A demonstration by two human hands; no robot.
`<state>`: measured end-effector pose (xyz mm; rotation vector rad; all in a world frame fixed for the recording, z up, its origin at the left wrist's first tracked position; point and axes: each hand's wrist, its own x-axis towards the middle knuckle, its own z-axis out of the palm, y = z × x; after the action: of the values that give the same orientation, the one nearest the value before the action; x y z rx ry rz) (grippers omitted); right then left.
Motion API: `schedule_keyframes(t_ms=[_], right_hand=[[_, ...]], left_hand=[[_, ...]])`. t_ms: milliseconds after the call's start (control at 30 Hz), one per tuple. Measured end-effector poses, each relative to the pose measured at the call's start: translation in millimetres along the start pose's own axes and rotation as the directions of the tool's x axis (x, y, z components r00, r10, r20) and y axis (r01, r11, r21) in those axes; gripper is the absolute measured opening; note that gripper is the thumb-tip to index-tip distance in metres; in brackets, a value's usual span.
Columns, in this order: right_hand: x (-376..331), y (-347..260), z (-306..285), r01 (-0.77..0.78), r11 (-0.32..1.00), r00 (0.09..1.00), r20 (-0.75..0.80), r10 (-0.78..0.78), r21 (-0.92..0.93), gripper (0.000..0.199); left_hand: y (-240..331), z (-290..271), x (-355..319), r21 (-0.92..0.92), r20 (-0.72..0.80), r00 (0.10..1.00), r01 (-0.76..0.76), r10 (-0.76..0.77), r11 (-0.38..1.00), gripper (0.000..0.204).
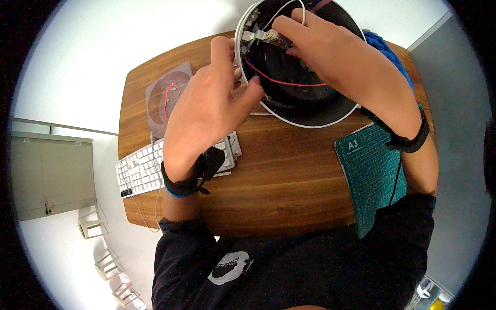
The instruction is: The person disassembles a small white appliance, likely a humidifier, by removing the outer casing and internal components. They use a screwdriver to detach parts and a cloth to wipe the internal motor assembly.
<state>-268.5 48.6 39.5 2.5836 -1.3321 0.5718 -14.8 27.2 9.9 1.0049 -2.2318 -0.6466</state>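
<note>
A round black-walled appliance shell [301, 116] with a white rim lies tilted at the far side of the wooden table, its hollow side facing me. My left hand [209, 98] grips its left rim, the thumb near the inner edge and the other fingers partly hidden outside. My right hand [312, 41] reaches into the hollow, fingers closed on a small dark part with a pale end [276, 37], whose kind I cannot make out. A red wire [289, 82] curves across the inside below that hand, and a white wire [281, 11] loops above it.
A white keyboard [142, 168] lies at the left, near a clear plastic piece with a red wire [155, 98]. At the right are a green cutting mat [369, 170] and blue cloth-like material [385, 49]. Pale stools [92, 225] stand along the wall.
</note>
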Motion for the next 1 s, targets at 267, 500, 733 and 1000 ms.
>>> schedule_keyframes(t_ms=[267, 500, 733, 1000], right_hand=[[5.5, -10.2, -26.1, -0.168, 0.985, 0.968, 0.183, 0.171, -0.028, 0.049], [18.3, -40.4, -39.1, -0.308, 0.903, 0.949, 0.163, 0.269, 0.3, 0.041], [-15.3, -29.2, 6.6, -0.017, 0.992, 0.999, -0.041, 0.022, 0.125, 0.028], [-6.0, -20.7, 31.1, -0.053, 0.948, 0.995, -0.068, 0.078, 0.315, 0.022]], left_hand=[[3.5, -4.1, -0.9, 0.081, 0.054, 0.998, 0.04, -0.045, 0.996, 0.051], [-4.7, -0.1, -3.8, 0.023, -0.036, 0.999, -0.015, 0.016, 1.0, 0.053], [3.4, 3.1, -0.3, 0.04, -0.034, 0.999, 0.007, -0.006, 0.999, 0.055], [2.2, 2.3, 1.2, 0.03, -0.019, 1.0, -0.015, 0.016, 0.999, 0.053]])
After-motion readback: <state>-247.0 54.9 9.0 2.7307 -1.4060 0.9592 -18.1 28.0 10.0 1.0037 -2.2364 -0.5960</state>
